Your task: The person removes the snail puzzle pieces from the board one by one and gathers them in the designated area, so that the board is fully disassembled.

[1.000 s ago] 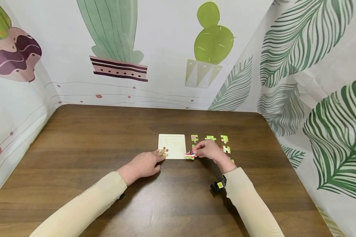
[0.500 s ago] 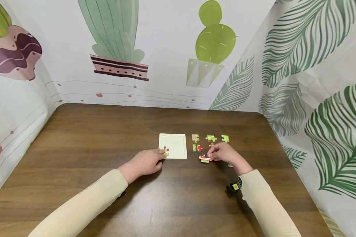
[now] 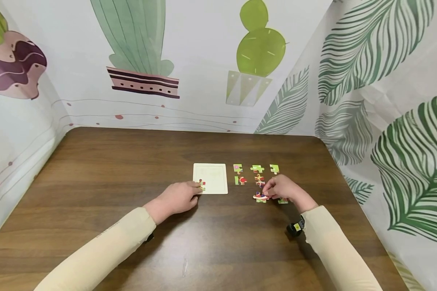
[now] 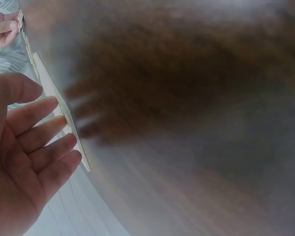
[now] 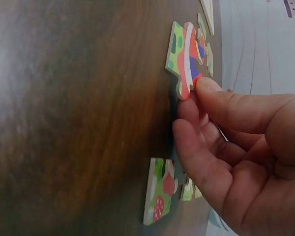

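Observation:
A square cream puzzle board [image 3: 215,178] lies on the table, with one puzzle piece [image 3: 202,186] in its lower left corner. My left hand [image 3: 175,199] rests its fingertips at the board's left edge, over part of that piece; in the left wrist view its fingers [image 4: 44,132] are loosely extended. To the right of the board, my right hand [image 3: 285,189] pinches a green puzzle piece with a red, white and blue picture [image 5: 184,56] between thumb and fingers. This piece is tilted in the right wrist view. Whether it touches the table, I cannot tell.
Several loose puzzle pieces lie in rows right of the board, among them a pink-flowered piece [image 3: 237,167], a red-and-green piece [image 3: 240,180] and a corner piece [image 3: 274,168]. A piece with a red mushroom cap [image 5: 160,196] lies close to my right hand. A printed cloth [image 3: 204,81] hangs behind the table.
My right hand has moved right, away from the board's lower right corner, still pinching the puzzle piece. My left hand has stayed at the board's left edge.

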Motion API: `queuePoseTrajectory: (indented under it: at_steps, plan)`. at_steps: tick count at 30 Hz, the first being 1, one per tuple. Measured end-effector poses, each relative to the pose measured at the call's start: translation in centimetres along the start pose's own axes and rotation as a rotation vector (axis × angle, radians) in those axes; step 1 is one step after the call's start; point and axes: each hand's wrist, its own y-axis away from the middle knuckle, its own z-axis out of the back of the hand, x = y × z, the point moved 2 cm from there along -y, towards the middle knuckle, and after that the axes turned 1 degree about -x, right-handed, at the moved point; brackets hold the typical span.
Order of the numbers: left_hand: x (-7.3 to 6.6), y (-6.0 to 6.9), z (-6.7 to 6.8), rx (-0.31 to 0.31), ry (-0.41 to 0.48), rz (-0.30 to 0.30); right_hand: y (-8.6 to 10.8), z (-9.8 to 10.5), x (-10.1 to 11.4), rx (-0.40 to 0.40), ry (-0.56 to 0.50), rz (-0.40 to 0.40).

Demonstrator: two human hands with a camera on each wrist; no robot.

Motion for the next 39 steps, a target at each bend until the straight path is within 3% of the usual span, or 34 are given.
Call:
queuePoseTrajectory:
  at_steps: [12, 22, 39]
  plan:
    - [0.04, 0.17, -0.19, -0.03, -0.007, -0.004, -0.24, 0.06, -0.31, -0.029, 0.086, 0.024]
    - [-0.09, 0.22, -0.09, -0.029, -0.01, -0.008, -0.04, 0.01, -0.18, -0.058, 0.139, -0.004]
    - [0.29, 0.63, 0.07, -0.069, 0.005, -0.013, 0.35, 0.36, 0.0, -0.028, 0.076, 0.017]
